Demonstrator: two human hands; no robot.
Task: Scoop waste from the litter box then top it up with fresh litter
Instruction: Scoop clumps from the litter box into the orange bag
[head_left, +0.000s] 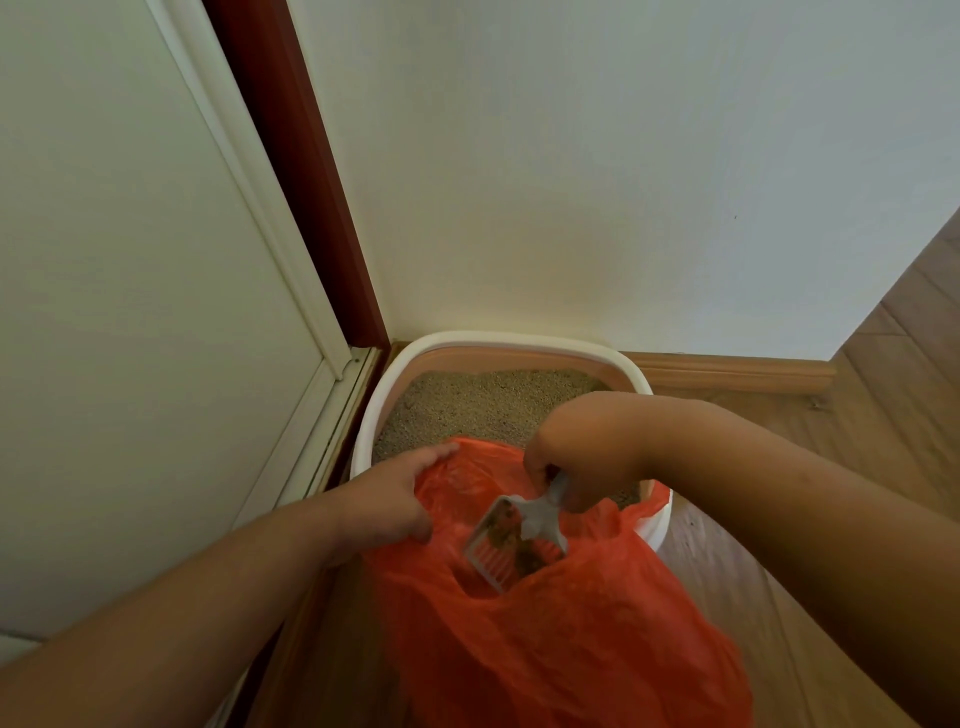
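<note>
Walls close you in: a white door panel (119, 291) with a dark red frame strip (291, 171) runs beyond your left hand (392, 501), a pale wall (571, 171) stands past both hands, and wood-look flooring (893, 374) lies off your right forearm. Your left hand pinches the rim of the thin, crinkled orange plastic bag (571, 639), holding its mouth wide. Your right hand (566, 457) grips the handle of the grey slotted scoop (511, 540), tilted down into the bag with brown clumps on its blade. Just beyond both hands sits the rounded white litter box (498, 340), filled with grainy tan litter (483, 405). The bag covers the box's near half, and your right wrist hides its right corner.
</note>
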